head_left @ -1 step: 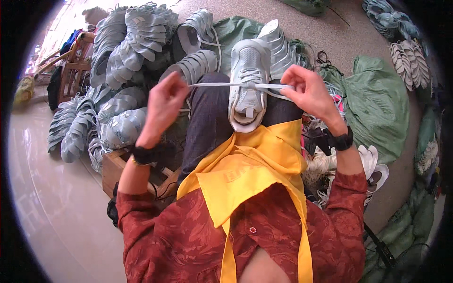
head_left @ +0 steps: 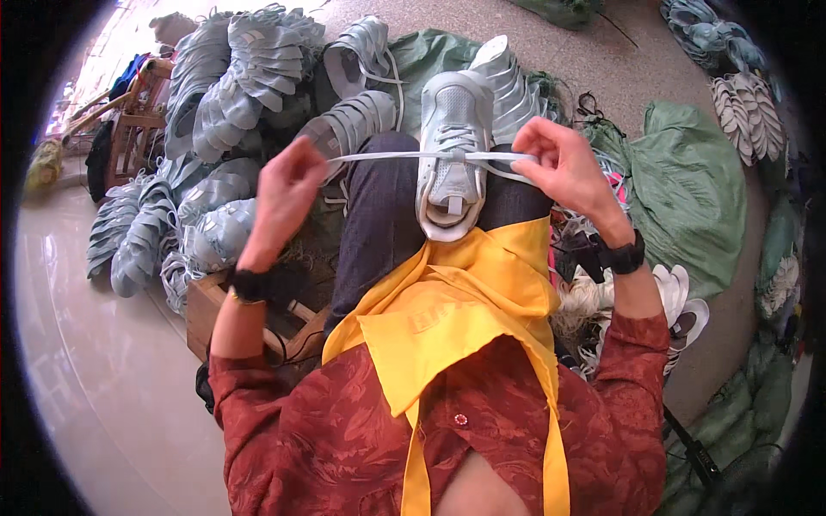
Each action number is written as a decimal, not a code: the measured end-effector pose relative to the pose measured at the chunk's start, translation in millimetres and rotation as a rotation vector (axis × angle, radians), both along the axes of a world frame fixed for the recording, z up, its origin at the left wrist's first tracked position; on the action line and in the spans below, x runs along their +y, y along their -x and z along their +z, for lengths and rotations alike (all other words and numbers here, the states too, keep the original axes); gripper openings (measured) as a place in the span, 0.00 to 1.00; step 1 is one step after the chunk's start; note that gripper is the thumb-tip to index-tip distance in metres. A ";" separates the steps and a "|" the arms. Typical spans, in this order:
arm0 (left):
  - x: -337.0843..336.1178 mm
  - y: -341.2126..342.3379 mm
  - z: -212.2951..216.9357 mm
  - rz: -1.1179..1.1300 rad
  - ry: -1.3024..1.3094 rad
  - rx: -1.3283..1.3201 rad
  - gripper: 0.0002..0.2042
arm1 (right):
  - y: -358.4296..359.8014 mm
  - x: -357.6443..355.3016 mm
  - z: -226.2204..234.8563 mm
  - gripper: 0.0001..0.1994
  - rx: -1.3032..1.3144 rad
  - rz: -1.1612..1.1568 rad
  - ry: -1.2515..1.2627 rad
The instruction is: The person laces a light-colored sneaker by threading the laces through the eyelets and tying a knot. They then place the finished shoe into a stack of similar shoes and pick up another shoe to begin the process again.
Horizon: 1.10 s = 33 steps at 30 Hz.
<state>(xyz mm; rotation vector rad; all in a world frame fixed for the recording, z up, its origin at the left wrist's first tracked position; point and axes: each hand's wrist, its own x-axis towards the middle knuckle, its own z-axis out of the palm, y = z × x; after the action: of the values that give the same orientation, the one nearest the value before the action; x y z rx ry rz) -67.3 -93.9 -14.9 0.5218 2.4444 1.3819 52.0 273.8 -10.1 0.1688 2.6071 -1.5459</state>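
A pale grey-white sneaker (head_left: 455,103) rests on my lap between my thighs, toe pointing away, its tongue and heel opening toward me. Across its throat, a white shoelace (head_left: 379,156) is pulled straight out to both sides, crossing at a small knot over the tongue. At the left, my left hand (head_left: 291,182) pinches one end of the lace with its fingers closed. The other end is gripped by my right hand (head_left: 564,170), with thumb and fingers curled together. Neither hand touches the sneaker itself.
Nested stacks of pale shoe uppers (head_left: 249,73) are piled at the far left. A wooden box (head_left: 206,314) stands beside my left leg. Green sacks (head_left: 684,198) lie to the right, and white shoe parts (head_left: 675,297) sit near my right elbow. A yellow apron (head_left: 465,318) covers my lap.
My left hand has moved a little left and toward me, drawing its lace end further out. My right hand and the sneaker stay in place.
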 end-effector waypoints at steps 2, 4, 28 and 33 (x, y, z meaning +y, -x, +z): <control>-36.7 6.9 2.9 0.068 0.054 -0.052 0.06 | 0.4 -1.0 1.5 0.09 0.005 0.005 0.016; -78.9 19.2 -4.8 0.114 0.129 -0.050 0.05 | 1.9 -6.7 -2.9 0.10 0.046 0.021 0.025; 76.7 -43.5 -24.1 -0.325 0.055 0.336 0.10 | -33.6 -18.3 -39.6 0.03 0.309 -0.194 -0.268; 82.6 -27.7 -23.9 -0.381 0.061 0.373 0.05 | -35.3 -18.4 -41.2 0.03 0.331 -0.164 -0.276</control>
<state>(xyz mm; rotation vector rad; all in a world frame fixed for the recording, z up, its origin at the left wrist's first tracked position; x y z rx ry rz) -39.6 -11.3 -38.8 1.2517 2.4676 1.1272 87.4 255.3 -51.3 0.1645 3.1369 -1.3505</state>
